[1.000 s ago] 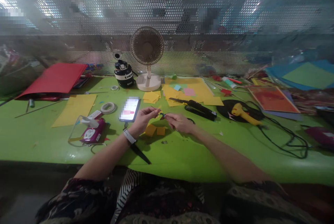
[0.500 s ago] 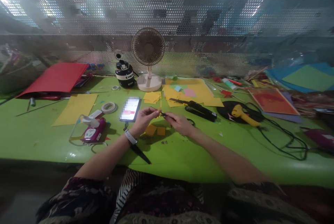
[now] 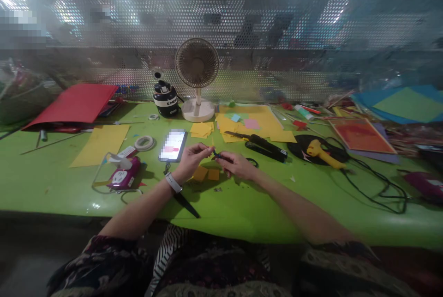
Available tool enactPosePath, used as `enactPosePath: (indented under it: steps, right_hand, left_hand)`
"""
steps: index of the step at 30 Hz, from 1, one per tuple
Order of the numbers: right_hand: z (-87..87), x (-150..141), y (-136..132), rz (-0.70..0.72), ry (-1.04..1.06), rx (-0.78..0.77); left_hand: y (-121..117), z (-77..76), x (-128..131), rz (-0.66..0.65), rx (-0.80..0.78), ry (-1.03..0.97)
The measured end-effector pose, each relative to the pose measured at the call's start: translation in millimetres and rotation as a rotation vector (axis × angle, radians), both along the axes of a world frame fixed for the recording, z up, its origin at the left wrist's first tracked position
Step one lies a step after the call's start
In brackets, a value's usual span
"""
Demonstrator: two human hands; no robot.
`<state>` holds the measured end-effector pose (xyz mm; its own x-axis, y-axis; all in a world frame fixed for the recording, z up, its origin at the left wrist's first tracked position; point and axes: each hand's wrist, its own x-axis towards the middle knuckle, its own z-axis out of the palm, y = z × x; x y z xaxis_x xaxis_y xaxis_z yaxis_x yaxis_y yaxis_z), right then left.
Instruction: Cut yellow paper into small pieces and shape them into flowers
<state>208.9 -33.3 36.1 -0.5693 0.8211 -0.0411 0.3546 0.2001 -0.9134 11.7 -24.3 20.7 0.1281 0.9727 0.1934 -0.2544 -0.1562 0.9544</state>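
My left hand (image 3: 194, 158) and my right hand (image 3: 233, 164) meet above the green table (image 3: 69, 181), fingers pinched on a small dark-blue piece (image 3: 216, 154) held between them. The left fingertips also pinch a thin yellow bit; it is too small to name. A white watch band sits on my left wrist. Two small orange paper squares (image 3: 206, 174) lie on the table just under the hands. A lit phone (image 3: 172, 144) rests to the left of my left hand.
A small desk fan (image 3: 196, 80) and a black-and-white device (image 3: 165, 99) stand at the back. Yellow paper sheets (image 3: 100, 142), a red folder (image 3: 74, 103), a tape roll (image 3: 144, 142), a pink tape dispenser (image 3: 122, 174), a black tool (image 3: 265, 145) and a yellow glue gun (image 3: 320, 151) with cable lie around.
The two hands have drawn slightly closer together around the small blue piece; the right hand shifted a little left. Nothing else on the table moved.
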Motion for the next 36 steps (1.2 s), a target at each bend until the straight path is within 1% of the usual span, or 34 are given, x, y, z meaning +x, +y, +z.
enactPosePath:
  steps: [4,6,10,13,15,18,20,24,26,28,31,34,36]
  right_hand:
    - [-5.7,-5,-1,-0.126,-0.067,0.259]
    - [-9.8,-5,-1,-0.156,-0.091,0.335]
    - [-15.1,-4,1,-0.155,-0.160,0.447]
    - [-14.8,-3,1,-0.132,-0.227,0.501]
    - [-12.1,-2,1,-0.111,-0.264,0.510]
    - [-4.0,2,3,-0.096,-0.307,0.513]
    - [2.3,6,4,-0.109,-0.323,0.552]
    - [8.4,9,5,-0.091,-0.353,0.606]
    - [7.3,7,3,-0.084,-0.380,0.582]
    - [5.5,5,1,-0.080,-0.362,0.503]
    - [5.6,2,-1,-0.063,-0.220,0.295]
    - [9.2,2,-1,-0.068,-0.080,0.112]
    - [11.8,2,-1,-0.042,-0.013,0.000]
  left_hand:
    - [-1,3.6,1,0.055,0.014,0.030]
    - [0,3.3,1,0.078,0.021,0.055]
    - [2,-0.4,1,0.123,0.019,0.095]
    - [4,-1.0,-1,0.152,0.013,0.094]
    - [6,0.6,-3,0.177,0.000,0.060]
    - [10,3.1,-7,0.222,-0.018,-0.003]
    - [13,3.2,-8,0.241,-0.028,-0.020]
    - [13,0.5,-8,0.190,-0.097,-0.062]
    - [13,-0.7,-7,0.164,-0.135,-0.098]
    - [13,-1.4,-7,0.159,-0.151,-0.128]
    - [13,-0.9,-7,0.143,-0.160,-0.160]
    - [14,1.2,-9,0.143,-0.159,-0.171]
    - [14,2.7,-10,0.151,-0.155,-0.170]
